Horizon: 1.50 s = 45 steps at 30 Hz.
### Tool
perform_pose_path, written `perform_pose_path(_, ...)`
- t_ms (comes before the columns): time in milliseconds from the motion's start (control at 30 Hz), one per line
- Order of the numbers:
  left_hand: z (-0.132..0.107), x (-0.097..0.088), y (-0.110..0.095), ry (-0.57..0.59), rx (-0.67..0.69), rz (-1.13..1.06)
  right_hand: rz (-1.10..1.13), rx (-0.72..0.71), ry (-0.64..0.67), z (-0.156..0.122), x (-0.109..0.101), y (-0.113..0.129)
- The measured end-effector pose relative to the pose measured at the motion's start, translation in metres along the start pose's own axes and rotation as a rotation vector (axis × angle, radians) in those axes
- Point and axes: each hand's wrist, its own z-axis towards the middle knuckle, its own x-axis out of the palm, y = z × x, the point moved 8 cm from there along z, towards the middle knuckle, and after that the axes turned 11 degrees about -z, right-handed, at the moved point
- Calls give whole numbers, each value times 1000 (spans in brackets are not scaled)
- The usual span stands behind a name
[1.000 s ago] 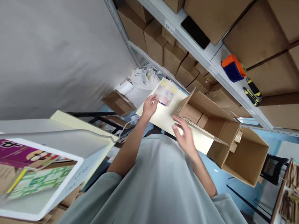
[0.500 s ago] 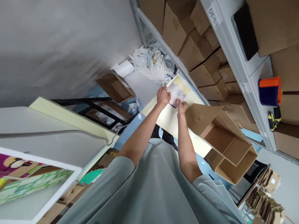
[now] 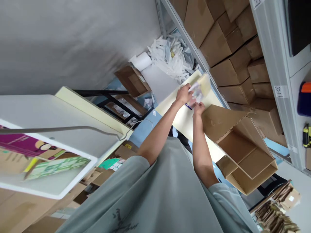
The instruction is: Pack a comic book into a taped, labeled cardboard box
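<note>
In the head view, a flat, printed packet (image 3: 198, 91) with yellow, white and purple-blue patches is held over the pale yellow tabletop (image 3: 181, 119). It looks partly see-through and is smeared by motion. My left hand (image 3: 184, 95) grips its left side, fingers closed at the edge. The near lower edge is pinched by my right hand (image 3: 199, 108) between thumb and fingers. Just right of that hand stands an open cardboard box (image 3: 239, 145) with its flaps spread, its inside bare where visible.
A metal shelf (image 3: 269, 64) stacked with brown cartons (image 3: 230, 69) runs along the right. Beyond the table lie a heap of white scraps (image 3: 170, 58), a white roll (image 3: 141, 61) and a small open carton (image 3: 132, 81). A white shelf unit (image 3: 80, 119) stands left.
The packet, lying flat on the tabletop before, is now tilted up between both hands. The whole view has shifted, so most things appear further right.
</note>
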Motion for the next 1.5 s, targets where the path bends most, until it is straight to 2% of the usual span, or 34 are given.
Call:
perform_pose_path(100, -36, -28, -16, -136, 100, -79, 139, -57, 100, -36, -7, 9)
perform_pose_path(233, -112, -77, -45, -301, 272, -245, 381, -187, 264, -97, -36, 31)
perform_pose_path(333, -182, -102, -78, -350, 381, -407, 457, -332, 396, -142, -79, 51)
perform_pose_path(433, -246, -106, -113, -390, 432, -626, 379, -551, 444, -183, -152, 74)
perform_pose_path(533, -290, -80, -148, -330, 484, -802, 283, -806, 359, -221, -251, 95)
perform_pose_path(633, -313, -31, -179, -209, 507, -852, 346, -975, 174, -242, -354, 100)
perform_pose_path(700, -323, 6, -195, -142, 499, -823, 373, -1020, 93, -238, -406, 88)
perform_pose_path(767, -330, 41, -206, -92, 493, -763, 349, -1018, 79, -220, -438, 65)
perform_pose_path(867, -336, 86, -214, -47, 498, -677, 327, -956, 57, -180, -471, 21)
perform_pose_path(1000, -337, 142, -219, 82, 493, -613, 385, -821, -86, -140, -506, -28)
perform_pose_path(1167, -336, 201, -220, 261, 460, -565, 455, -670, -182, -130, -530, -61)
perform_pose_path(1300, -330, 235, -212, 404, 432, -526, 442, -640, -271, -137, -547, -66)
perform_pose_path(1367, -328, 242, -210, 477, 425, -501, 385, -675, -290, -145, -556, -57)
perform_pose_path(1400, -326, 238, -213, 465, 444, -498, 338, -703, -291, -150, -561, -49)
perform_pose_path(1433, -325, 227, -220, 408, 495, -490, 275, -735, -293, -156, -565, -38)
perform_pose_path(1500, -326, 191, -245, 206, 677, -417, 99, -806, -297, -168, -571, -15)
